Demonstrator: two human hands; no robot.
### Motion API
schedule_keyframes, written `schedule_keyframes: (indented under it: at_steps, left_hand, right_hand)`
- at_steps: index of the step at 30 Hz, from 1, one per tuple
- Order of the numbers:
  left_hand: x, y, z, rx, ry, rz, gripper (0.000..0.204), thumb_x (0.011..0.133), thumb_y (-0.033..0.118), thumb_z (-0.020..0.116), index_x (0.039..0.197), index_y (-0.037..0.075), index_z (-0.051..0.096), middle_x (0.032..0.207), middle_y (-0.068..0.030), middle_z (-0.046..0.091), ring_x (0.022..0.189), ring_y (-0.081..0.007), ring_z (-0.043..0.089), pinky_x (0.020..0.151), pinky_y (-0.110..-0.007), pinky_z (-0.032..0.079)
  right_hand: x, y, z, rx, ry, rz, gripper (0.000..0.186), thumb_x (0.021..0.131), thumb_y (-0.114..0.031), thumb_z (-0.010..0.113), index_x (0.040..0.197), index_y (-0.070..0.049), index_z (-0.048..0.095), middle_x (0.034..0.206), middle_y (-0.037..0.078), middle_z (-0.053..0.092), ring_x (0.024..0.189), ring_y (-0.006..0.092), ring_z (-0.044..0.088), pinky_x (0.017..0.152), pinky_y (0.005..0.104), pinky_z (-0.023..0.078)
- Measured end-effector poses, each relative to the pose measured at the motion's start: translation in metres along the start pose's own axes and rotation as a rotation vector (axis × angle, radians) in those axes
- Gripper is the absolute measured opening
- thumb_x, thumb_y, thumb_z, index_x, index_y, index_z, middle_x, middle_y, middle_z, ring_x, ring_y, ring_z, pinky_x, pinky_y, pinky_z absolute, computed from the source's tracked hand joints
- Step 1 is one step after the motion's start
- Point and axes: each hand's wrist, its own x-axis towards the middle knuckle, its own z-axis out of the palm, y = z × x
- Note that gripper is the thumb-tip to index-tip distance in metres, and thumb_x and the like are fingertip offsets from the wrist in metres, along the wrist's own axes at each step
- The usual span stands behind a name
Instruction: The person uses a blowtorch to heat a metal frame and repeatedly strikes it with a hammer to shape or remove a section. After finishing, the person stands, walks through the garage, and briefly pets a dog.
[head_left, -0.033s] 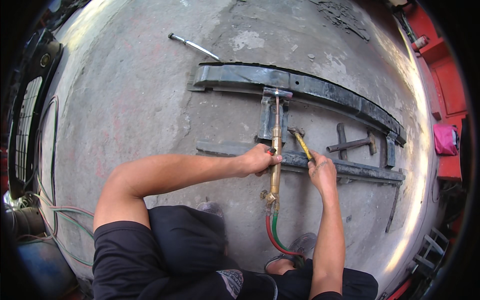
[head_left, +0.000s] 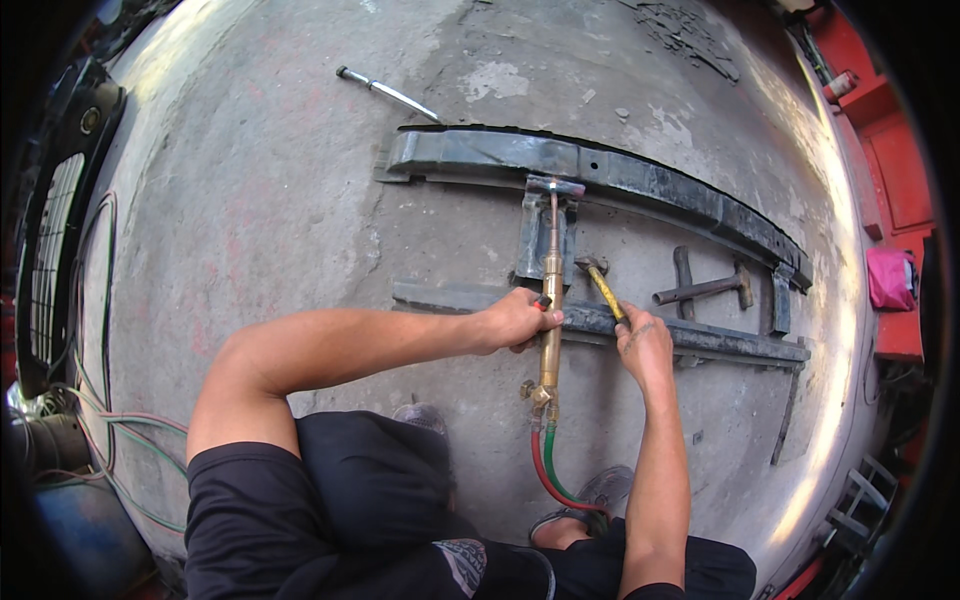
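A brass cutting torch (head_left: 550, 300) is gripped closed in the left hand (head_left: 515, 320), a yellow-handled hammer (head_left: 603, 287) in the right hand (head_left: 645, 345), both unmoved over the steel frame (head_left: 600, 175) on the floor (head_left: 250, 200).

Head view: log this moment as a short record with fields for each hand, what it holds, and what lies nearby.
Left hand: left hand grips the brass torch, which points away toward the bracket
Torch hoses: red and green hoses run back from its near end
Right hand: right hand holds a yellow-handled hammer
Workpiece: long dark metal beam and a flat bar on the concrete floor
Nearby: second hammer, metal rod
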Motion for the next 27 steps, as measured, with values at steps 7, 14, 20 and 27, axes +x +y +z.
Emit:
schedule_keyframes:
  at_steps: [7, 14, 20, 27]
  left_hand:
    - [0.0, -0.004, -0.008, -0.008, -0.002, 0.001, 0.029, 0.104, 0.028, 0.056, 0.099, 0.0, 0.06, 0.074, -0.0019, 0.051, 0.062, -0.0115, 0.049, 0.053, -0.03, 0.04]
    - [-0.002, 0.0, -0.006, 0.0, 0.007, -0.003, 0.03, 0.104, 0.028, 0.055, 0.099, -0.001, 0.059, 0.074, -0.0016, 0.05, 0.062, -0.0112, 0.047, 0.053, -0.03, 0.04]
    - [-0.001, 0.006, -0.004, 0.01, -0.023, -0.003, 0.029, 0.105, 0.028, 0.053, 0.098, 0.0, 0.058, 0.073, -0.0006, 0.048, 0.061, -0.0103, 0.045, 0.053, -0.03, 0.039]
    - [-0.002, 0.008, -0.003, 0.026, -0.033, -0.002, 0.03, 0.106, 0.028, 0.053, 0.1, -0.001, 0.058, 0.074, -0.0002, 0.048, 0.062, -0.01, 0.045, 0.053, -0.03, 0.038]
  right_hand:
    - [0.003, -0.003, -0.011, -0.181, 0.061, 0.059, 0.025, 0.085, -0.006, 0.066, 0.11, -0.004, 0.07, 0.092, 0.024, 0.071, 0.092, 0.0428, 0.069, 0.082, 0.0521, 0.053]
    - [0.0, 0.001, -0.039, -0.297, 0.0, 0.053, 0.019, 0.083, -0.004, 0.064, 0.101, -0.004, 0.07, 0.088, 0.022, 0.071, 0.089, 0.0425, 0.069, 0.079, 0.0509, 0.054]
    - [0.004, 0.003, -0.034, -0.233, 0.119, 0.007, 0.012, 0.082, -0.004, 0.066, 0.092, 0.001, 0.069, 0.088, 0.023, 0.071, 0.088, 0.0425, 0.069, 0.079, 0.0505, 0.055]
    - [0.005, 0.001, -0.038, -0.219, 0.026, 0.08, 0.029, 0.081, -0.007, 0.07, 0.11, -0.004, 0.073, 0.097, 0.022, 0.072, 0.096, 0.0399, 0.069, 0.085, 0.0495, 0.053]
